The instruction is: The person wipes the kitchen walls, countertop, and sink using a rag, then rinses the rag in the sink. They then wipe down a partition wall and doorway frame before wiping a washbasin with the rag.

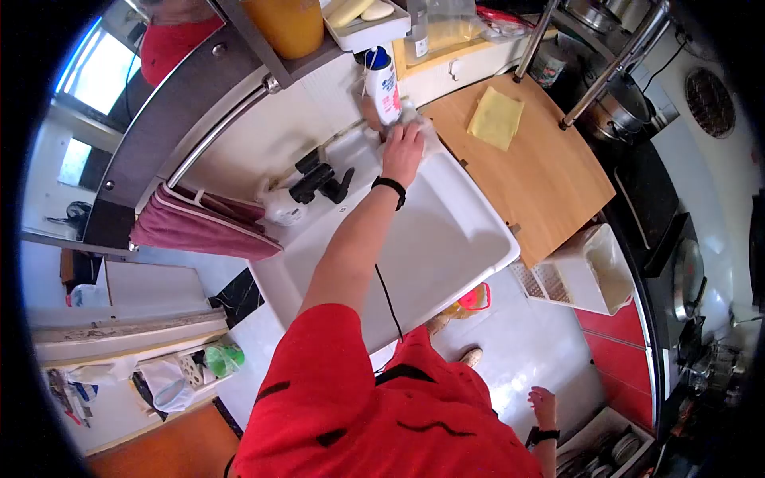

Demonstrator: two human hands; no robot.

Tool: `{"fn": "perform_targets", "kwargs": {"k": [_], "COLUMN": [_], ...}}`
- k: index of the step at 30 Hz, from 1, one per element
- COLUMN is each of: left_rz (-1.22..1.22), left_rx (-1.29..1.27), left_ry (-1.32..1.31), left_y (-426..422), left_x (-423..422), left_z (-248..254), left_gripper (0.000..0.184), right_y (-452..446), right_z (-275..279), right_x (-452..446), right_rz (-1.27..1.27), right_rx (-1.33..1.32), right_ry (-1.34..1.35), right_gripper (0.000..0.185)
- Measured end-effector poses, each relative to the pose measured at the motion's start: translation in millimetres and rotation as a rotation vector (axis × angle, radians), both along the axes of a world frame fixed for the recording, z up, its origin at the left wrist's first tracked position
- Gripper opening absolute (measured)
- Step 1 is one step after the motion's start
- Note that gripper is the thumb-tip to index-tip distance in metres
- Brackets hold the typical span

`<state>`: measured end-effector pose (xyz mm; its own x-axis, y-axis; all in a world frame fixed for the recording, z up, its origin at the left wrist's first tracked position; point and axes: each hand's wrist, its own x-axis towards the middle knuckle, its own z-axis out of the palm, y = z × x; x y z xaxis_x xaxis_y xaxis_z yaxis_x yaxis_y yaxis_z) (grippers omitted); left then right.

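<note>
My left hand reaches across the white sink to its far corner. Its fingers curl down over something whitish that I cannot make out. Just behind the fingertips, a white shampoo bottle with a blue cap stands near the wall. To the left of this hand, a black faucet is mounted on the sink's back ledge, with a white bottle beside it. Low on the right, my right hand hangs away from the sink, fingers loosely apart and holding nothing.
A wooden board with a yellow cloth on it adjoins the sink's right side. Above the sink is a shelf with a soap dish. A purple towel hangs at left. A white bin stands under the board.
</note>
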<state>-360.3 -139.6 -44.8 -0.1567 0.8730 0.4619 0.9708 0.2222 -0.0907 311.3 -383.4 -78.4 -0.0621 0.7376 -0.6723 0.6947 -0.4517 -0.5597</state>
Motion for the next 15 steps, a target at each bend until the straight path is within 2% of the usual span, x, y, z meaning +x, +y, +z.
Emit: {"fn": "perform_targets", "kwargs": {"k": [1,2,3,5,6,7,9,13,15], "left_rz": [-0.021,0.014,0.024,0.169,0.197,0.198,0.263,0.262,0.236], "left_rx": [0.091,0.06,0.06,-0.107,-0.029,-0.037,-0.269,-0.231,-0.456], "left_ry": [-0.01,0.012,0.008,-0.143,-0.12,-0.119,-0.327,-0.304,-0.383], "left_y": [4.1,7.8,7.2,0.4,3.8,-0.3,-10.8,-27.7,-45.1], "left_x": [2.6,-0.5,-2.1,-1.9,-1.6,3.4,14.9,10.2,13.4], "left_z": [7.5,-0.7,-11.1,-30.1,-44.6,-38.7,-12.4,-31.8,-18.1], "left_gripper": [0.03,0.033,0.033,0.033,0.031,0.031,0.03,0.023,0.018], "right_y": [0.3,-4.0,-8.8,-9.5,-11.2,-15.8,-17.0,-9.9,-8.3], "right_z": [1.8,1.2,0.6,7.8,10.0,13.0,10.4,-14.3,-15.4], "right_x": [3.2,8.3,13.8,21.3,22.1,21.9,25.3,26.3,13.8], "right_rz": [0.036,-0.037,-0.108,-0.109,-0.133,-0.161,-0.161,-0.163,-0.151], "right_rx": [0.007,0.005,-0.001,-0.031,-0.061,-0.093,-0.096,-0.088,-0.107], "right_ry": [-0.016,0.036,0.087,0.12,0.074,0.028,0.024,0.074,0.079], "right_gripper": [0.029,0.028,0.027,0.026,0.026,0.025,0.024,0.026,0.027]}}
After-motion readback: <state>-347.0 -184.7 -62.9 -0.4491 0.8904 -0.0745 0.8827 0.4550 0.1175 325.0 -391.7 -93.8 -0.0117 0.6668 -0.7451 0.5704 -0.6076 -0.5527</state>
